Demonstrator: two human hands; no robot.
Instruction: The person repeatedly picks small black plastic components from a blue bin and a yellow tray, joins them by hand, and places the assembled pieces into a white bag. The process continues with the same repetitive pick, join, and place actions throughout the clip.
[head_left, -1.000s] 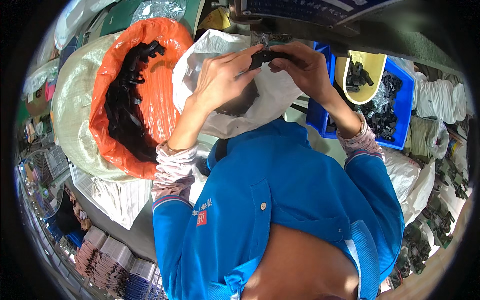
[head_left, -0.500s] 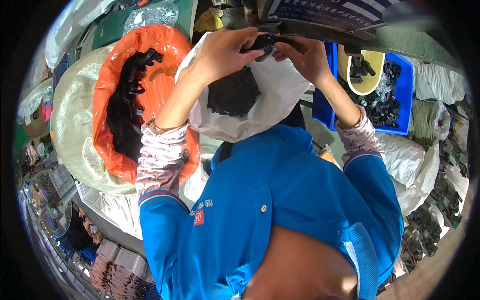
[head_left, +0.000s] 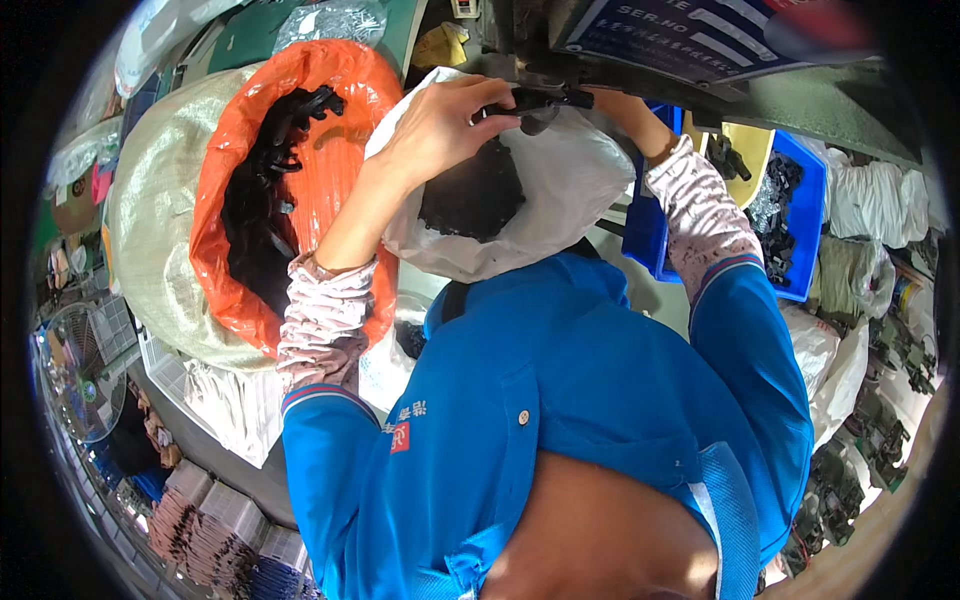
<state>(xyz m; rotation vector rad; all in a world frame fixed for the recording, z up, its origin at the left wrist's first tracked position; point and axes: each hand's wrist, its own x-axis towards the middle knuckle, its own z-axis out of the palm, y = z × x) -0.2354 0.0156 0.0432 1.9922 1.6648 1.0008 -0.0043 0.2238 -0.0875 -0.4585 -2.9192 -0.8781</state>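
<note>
Above a white sack (head_left: 570, 200) with black material inside, my left hand (head_left: 450, 125) is closed, thumb and fingers pinching a long black part (head_left: 535, 102), perhaps plastic. The part reaches rightward along the dark edge of a machine. My right hand (head_left: 622, 112) is beside its far end, under the machine's edge. The fingers of that hand are hidden, so whether they touch the part does not show.
An orange-lined sack (head_left: 345, 190) of black parts stands at the left. Under the right forearm is a blue bin (head_left: 810, 240) with small dark parts and a yellow scoop-like container (head_left: 755, 165). A machine with a blue plate (head_left: 665, 40) overhangs the top right.
My right hand has come off its pinch beside the left hand and moved right, in under the machine's edge. The left hand still holds the black part, slightly further right and lower.
</note>
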